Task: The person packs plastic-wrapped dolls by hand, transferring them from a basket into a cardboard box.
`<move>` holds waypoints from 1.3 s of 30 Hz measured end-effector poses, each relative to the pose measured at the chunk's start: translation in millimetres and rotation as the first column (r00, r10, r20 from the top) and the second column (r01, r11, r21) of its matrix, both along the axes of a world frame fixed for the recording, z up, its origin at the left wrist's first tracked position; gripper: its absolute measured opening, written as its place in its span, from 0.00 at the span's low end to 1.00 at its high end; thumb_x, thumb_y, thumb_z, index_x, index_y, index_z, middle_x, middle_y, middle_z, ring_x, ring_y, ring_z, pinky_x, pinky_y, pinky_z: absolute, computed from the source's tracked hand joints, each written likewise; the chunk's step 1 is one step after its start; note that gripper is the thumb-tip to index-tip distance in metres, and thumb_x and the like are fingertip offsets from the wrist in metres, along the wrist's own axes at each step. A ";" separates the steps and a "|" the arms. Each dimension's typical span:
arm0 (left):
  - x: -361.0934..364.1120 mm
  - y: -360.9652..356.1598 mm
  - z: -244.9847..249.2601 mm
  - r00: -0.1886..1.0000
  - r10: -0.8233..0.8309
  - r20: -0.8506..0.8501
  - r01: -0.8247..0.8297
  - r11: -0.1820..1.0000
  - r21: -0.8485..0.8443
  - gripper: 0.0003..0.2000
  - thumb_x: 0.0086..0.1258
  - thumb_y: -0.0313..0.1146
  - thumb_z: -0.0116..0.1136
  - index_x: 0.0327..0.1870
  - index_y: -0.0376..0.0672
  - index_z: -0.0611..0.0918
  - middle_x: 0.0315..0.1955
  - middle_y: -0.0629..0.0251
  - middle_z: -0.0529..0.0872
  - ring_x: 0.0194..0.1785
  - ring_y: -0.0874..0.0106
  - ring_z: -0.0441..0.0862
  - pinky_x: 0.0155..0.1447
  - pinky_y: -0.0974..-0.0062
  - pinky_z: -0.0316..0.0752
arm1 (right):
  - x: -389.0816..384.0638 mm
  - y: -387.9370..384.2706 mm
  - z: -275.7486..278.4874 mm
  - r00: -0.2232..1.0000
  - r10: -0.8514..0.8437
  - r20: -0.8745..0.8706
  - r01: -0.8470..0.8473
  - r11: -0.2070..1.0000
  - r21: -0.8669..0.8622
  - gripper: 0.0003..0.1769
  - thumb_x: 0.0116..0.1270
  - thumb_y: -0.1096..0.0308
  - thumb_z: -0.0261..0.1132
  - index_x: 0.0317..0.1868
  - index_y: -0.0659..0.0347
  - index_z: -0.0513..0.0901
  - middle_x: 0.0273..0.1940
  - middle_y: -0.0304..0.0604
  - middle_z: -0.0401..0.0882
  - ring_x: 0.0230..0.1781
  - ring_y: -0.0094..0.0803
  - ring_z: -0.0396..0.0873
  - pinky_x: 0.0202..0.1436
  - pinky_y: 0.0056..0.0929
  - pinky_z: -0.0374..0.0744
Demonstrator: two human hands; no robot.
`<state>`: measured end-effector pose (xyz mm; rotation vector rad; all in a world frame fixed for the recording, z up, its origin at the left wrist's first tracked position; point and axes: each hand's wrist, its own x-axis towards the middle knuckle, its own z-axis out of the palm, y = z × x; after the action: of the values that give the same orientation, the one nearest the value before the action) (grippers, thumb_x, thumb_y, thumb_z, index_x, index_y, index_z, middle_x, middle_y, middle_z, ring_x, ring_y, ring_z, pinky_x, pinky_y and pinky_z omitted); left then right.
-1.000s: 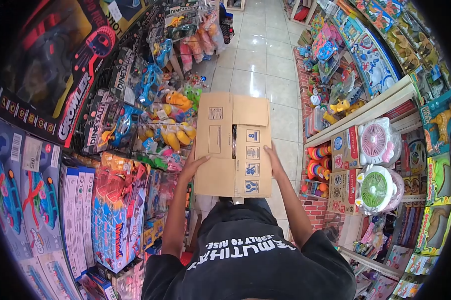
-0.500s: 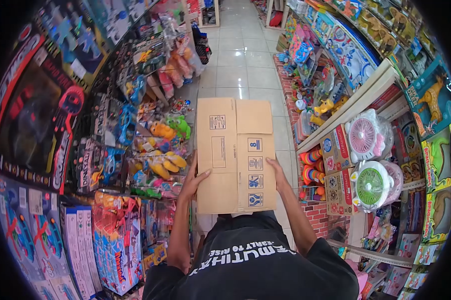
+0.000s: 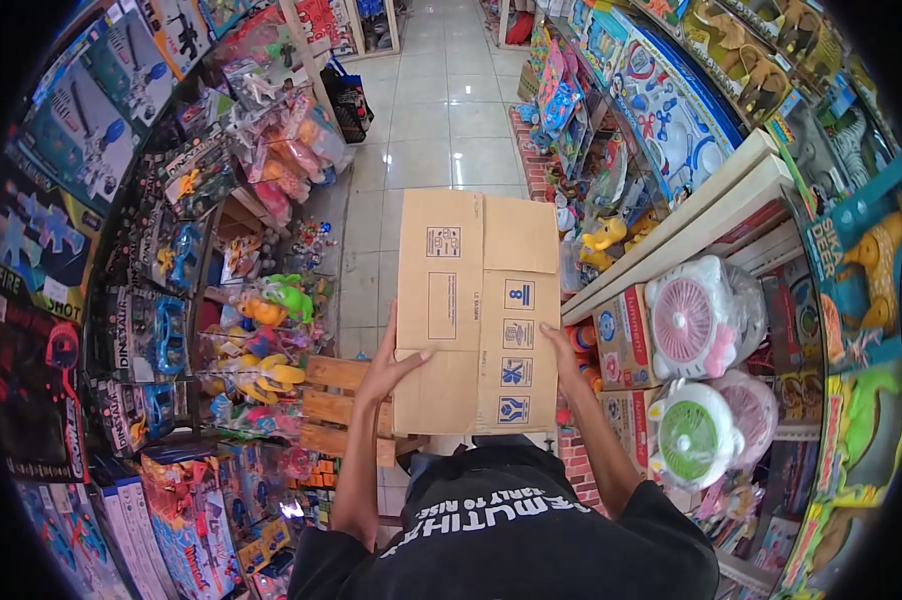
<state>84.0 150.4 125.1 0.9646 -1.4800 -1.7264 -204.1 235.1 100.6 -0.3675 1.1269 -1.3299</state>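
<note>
A closed brown cardboard box (image 3: 446,390) with blue printed symbols is held upright in front of my chest. My left hand (image 3: 393,365) grips its left side, the thumb lying on the front face and the fingers along the edge. On the opposite side my right hand (image 3: 561,352) presses against the edge, its thumb tip at the front face. Most fingers of both hands are hidden behind the box. Below it shows the black shirt (image 3: 521,525) with white lettering.
Toy shelves line both sides of a tiled aisle (image 3: 421,110). At right are boxed fans, one pink (image 3: 683,312) and one green (image 3: 689,447). A wooden slatted piece (image 3: 343,405) stands left of the box. A dark bag (image 3: 349,103) is further up the aisle.
The shelves have shifted in view: the fans now appear nearer and lower, and the wooden slats have come into sight at left. The box stays in both hands.
</note>
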 end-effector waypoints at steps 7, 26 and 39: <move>-76.0 -33.7 12.6 0.999 0.018 -0.035 -0.015 0.997 0.079 0.45 0.58 0.24 0.60 0.72 0.43 0.43 0.70 0.58 0.50 0.72 0.68 0.49 0.70 0.74 0.49 | -73.8 -32.5 -7.7 0.999 -0.032 0.002 0.031 0.996 0.082 0.29 0.60 0.59 0.59 0.60 0.63 0.66 0.46 0.45 0.76 0.46 0.32 0.76 0.49 0.28 0.75; -148.0 -316.7 -28.2 0.999 0.002 -0.051 0.005 0.989 0.149 0.43 0.58 0.22 0.58 0.72 0.42 0.44 0.70 0.57 0.51 0.72 0.68 0.50 0.70 0.74 0.50 | -147.6 -301.6 -39.1 0.984 0.051 -0.170 -0.034 0.994 0.102 0.37 0.62 0.62 0.58 0.69 0.61 0.54 0.61 0.48 0.65 0.60 0.33 0.67 0.59 0.29 0.68; -227.8 -602.8 -19.8 0.995 -0.095 -0.042 0.100 0.986 0.131 0.42 0.58 0.23 0.56 0.72 0.42 0.45 0.70 0.57 0.51 0.72 0.68 0.50 0.70 0.74 0.51 | -213.6 -567.8 -43.8 0.860 -0.018 -0.511 -0.024 0.997 -0.075 0.42 0.60 0.63 0.62 0.69 0.61 0.47 0.62 0.52 0.62 0.62 0.37 0.64 0.62 0.31 0.65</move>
<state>-143.8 -452.3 105.2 0.9379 -1.4246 -1.9236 -417.7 -332.7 56.8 -0.8179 1.5130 -1.3114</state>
